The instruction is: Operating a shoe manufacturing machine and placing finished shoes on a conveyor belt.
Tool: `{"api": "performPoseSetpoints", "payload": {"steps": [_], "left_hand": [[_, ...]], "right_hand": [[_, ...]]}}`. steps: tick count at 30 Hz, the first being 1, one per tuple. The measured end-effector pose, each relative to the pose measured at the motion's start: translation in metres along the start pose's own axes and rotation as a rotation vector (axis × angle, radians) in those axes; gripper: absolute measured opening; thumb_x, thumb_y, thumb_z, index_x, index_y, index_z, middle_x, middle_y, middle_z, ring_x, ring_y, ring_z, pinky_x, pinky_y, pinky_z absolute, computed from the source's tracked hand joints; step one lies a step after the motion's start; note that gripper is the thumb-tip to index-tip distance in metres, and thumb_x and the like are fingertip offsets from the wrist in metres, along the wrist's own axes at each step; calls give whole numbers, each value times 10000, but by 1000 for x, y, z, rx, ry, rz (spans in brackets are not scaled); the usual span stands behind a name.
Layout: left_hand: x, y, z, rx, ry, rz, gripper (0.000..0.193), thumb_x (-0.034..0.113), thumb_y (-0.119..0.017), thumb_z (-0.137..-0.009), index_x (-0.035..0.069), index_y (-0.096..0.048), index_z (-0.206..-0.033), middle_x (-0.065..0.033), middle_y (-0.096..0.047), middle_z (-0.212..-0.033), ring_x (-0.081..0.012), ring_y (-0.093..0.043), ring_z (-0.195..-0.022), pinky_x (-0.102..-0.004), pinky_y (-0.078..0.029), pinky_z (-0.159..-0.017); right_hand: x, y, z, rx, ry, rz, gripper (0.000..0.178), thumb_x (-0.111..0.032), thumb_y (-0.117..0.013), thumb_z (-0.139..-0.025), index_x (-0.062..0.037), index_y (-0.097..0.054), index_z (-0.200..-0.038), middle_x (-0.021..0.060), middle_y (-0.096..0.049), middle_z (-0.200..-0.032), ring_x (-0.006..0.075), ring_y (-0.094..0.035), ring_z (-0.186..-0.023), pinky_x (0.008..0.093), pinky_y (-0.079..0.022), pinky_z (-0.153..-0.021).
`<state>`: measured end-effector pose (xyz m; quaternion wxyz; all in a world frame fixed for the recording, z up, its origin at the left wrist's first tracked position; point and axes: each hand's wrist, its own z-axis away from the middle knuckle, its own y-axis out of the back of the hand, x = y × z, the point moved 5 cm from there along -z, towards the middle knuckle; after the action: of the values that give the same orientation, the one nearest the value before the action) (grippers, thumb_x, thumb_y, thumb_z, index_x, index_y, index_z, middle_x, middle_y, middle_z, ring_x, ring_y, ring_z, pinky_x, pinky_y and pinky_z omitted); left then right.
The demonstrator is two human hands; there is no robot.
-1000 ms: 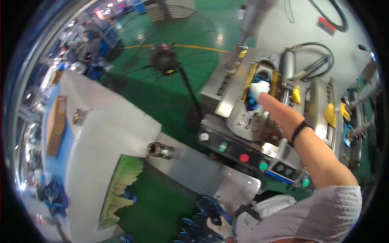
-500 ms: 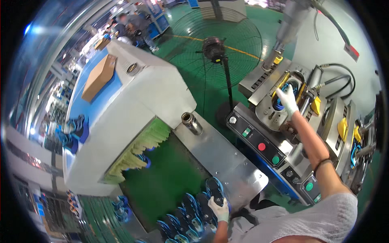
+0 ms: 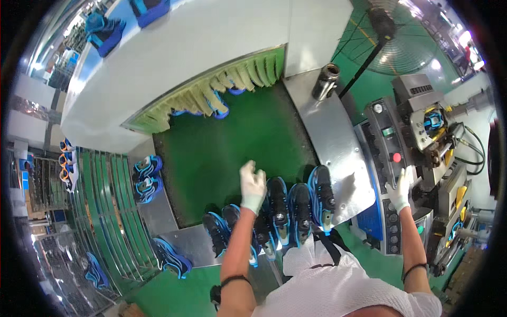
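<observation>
My left hand (image 3: 253, 184), in a white glove, hovers with fingers apart over the green conveyor belt (image 3: 232, 145). Just right of it stands a row of black sneakers with blue soles (image 3: 277, 203), toes toward the belt, along its near edge; my forearm hides part of the row. My right hand (image 3: 400, 191), gloved too, is at the control panel (image 3: 390, 142), just below its red button (image 3: 396, 157). Its thumb and fingers are spread, with nothing between them; contact with the panel is unclear. Beyond the panel, a blue-and-black shoe (image 3: 434, 120) sits in the press machine (image 3: 417, 129).
A steel flask (image 3: 326, 82) stands on the metal ledge (image 3: 338, 142) right of the belt. Shoes show under the fringed curtain (image 3: 211, 92) of the white housing (image 3: 211, 31). More shoes (image 3: 148, 179) lie left, near a metal rack (image 3: 113, 206). A fan (image 3: 383, 24) stands behind.
The view has swung left. My left hand has let go of a sneaker in the row and is over the belt. My right hand has left the shoe in the press for the panel.
</observation>
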<state>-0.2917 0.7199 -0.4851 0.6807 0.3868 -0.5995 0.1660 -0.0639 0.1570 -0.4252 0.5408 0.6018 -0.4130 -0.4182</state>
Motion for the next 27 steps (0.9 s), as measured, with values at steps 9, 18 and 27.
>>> {"api": "performPoseSetpoints", "payload": {"steps": [9, 18, 27], "left_hand": [[-191, 209, -264, 188, -82, -542, 496, 94, -577, -932, 3, -477, -1409, -308, -524, -1306, -480, -506, -1199, -502, -427, -1044], [-201, 230, -465, -101, 168, -1009, 501, 390, -656, -868, 3, -614, -1183, -312, -638, -1205, -408, -591, -1169, -445, -462, -1013], [-123, 193, -248, 133, -207, -606, 244, 276, -642, -955, 61, -632, -1070, -178, -619, -1073, -391, -633, -960, -466, -526, -818]], "right_hand": [[-48, -29, 178, -481, -262, -45, 773, -132, -691, -835, 36, -333, -1499, 312, -215, -1597, 470, -196, -1493, 514, -213, -1222], [67, -28, 298, -633, -871, -411, 500, -124, -702, -907, -15, -502, -1352, 115, -592, -1232, 184, -573, -1077, 319, -474, -918], [25, -54, 277, -665, -860, -576, 496, -81, -693, -880, 65, -537, -1327, 141, -598, -1309, 195, -547, -1221, 320, -426, -1041]]}}
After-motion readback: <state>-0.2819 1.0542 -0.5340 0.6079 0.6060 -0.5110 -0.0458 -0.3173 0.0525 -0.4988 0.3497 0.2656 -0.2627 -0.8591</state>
